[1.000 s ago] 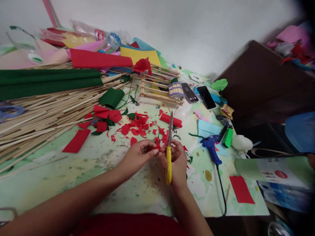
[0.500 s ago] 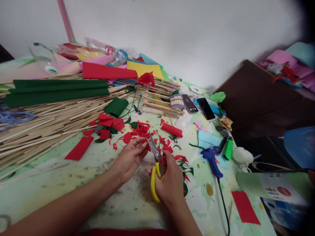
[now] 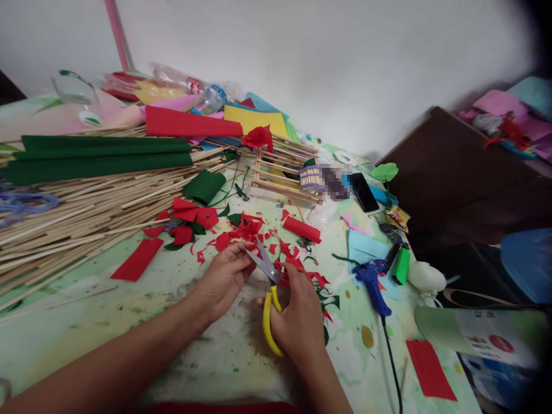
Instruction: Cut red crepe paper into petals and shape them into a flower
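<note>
My right hand (image 3: 299, 313) is closed around the yellow handles of a pair of scissors (image 3: 268, 276), whose blades stand apart and point away from me. One blade reaches to the fingertips of my left hand (image 3: 228, 275). That hand is pinched on a small piece of red paper, mostly hidden by the fingers. Just beyond both hands lie many red paper scraps (image 3: 248, 227). A rolled red strip (image 3: 302, 229) rests to the right of them. Red petal-shaped pieces (image 3: 207, 217) sit to the left, with a curled green sheet (image 3: 204, 187) behind.
Thin wooden sticks (image 3: 107, 201) cover the left side under folded green paper (image 3: 99, 158). A stick frame (image 3: 284, 187) with a red paper flower (image 3: 257, 138) stands at the back. On the right are a blue glue gun (image 3: 374, 287), its cord, and a black phone (image 3: 363, 191).
The scissors' blades have swung left and opened wider, bringing one blade to my left fingertips. The red piece shows less now. Both hands stay almost in place.
</note>
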A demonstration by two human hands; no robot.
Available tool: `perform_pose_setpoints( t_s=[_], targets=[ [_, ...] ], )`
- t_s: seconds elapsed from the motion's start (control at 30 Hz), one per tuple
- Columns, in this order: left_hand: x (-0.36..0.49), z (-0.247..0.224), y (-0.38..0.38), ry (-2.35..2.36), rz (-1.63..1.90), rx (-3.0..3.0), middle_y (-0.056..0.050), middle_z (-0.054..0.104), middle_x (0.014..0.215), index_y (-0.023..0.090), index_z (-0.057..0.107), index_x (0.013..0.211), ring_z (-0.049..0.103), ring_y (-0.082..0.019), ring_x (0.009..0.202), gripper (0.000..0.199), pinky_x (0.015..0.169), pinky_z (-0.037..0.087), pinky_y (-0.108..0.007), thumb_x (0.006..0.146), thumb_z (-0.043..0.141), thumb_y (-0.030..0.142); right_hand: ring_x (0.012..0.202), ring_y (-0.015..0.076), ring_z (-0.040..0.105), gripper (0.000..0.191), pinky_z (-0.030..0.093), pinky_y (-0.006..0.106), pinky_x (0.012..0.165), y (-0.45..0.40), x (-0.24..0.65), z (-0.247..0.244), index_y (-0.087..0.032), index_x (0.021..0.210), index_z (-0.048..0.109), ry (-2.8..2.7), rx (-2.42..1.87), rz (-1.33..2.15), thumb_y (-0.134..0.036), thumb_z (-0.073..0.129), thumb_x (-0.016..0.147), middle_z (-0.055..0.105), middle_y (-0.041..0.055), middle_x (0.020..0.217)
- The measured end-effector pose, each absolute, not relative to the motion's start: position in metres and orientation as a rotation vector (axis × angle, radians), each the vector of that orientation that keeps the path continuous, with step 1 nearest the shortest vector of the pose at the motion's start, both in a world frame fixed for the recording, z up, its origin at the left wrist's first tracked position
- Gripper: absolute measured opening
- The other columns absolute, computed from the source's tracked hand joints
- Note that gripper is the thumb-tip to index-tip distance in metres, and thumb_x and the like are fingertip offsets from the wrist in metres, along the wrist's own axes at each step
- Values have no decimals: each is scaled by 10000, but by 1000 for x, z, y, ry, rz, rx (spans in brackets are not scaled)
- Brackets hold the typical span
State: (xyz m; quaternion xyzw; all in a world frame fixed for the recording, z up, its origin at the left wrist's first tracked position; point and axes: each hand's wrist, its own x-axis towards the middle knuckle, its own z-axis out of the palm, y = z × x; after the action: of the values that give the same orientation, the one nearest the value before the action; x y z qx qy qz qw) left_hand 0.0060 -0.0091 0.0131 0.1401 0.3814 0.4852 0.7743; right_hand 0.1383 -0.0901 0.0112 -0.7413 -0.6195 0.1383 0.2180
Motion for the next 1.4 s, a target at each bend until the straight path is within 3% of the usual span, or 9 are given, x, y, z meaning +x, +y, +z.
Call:
perform_pose_setpoints(
  t_s=[0.77, 1.13, 1.4],
  targets=[
    [1, 6, -4, 842, 981, 545, -8, 670, 755, 162, 629, 875, 609, -109, 702, 260, 661, 477, -198, 646, 727, 89, 925, 282, 603, 614, 481, 379, 785, -89, 142, 12, -171, 1255, 490, -1668, -2041, 452, -337, 664, 689, 634, 111, 1026],
    [1, 5, -2, 830, 959, 559, -5, 664, 787, 168, 611, 890, 597, -114, 742, 275, 697, 463, -211, 650, 744, 141, 984, 260, 605, 610, 471, 341, 847, -90, 139, 18, -163, 1220, 535, -1558, -2071, 582, -328, 706, 658, 642, 102, 1095],
    [-2, 7, -2, 821, 950, 561, -6, 652, 827, 173, 624, 908, 586, -117, 782, 296, 740, 454, -230, 642, 746, 128, 873, 238, 634, 530, 497, 301, 722, -91, 139, 18, -192, 1175, 554, -1497, -2065, 676, -314, 666, 672, 674, 65, 968]
  ],
)
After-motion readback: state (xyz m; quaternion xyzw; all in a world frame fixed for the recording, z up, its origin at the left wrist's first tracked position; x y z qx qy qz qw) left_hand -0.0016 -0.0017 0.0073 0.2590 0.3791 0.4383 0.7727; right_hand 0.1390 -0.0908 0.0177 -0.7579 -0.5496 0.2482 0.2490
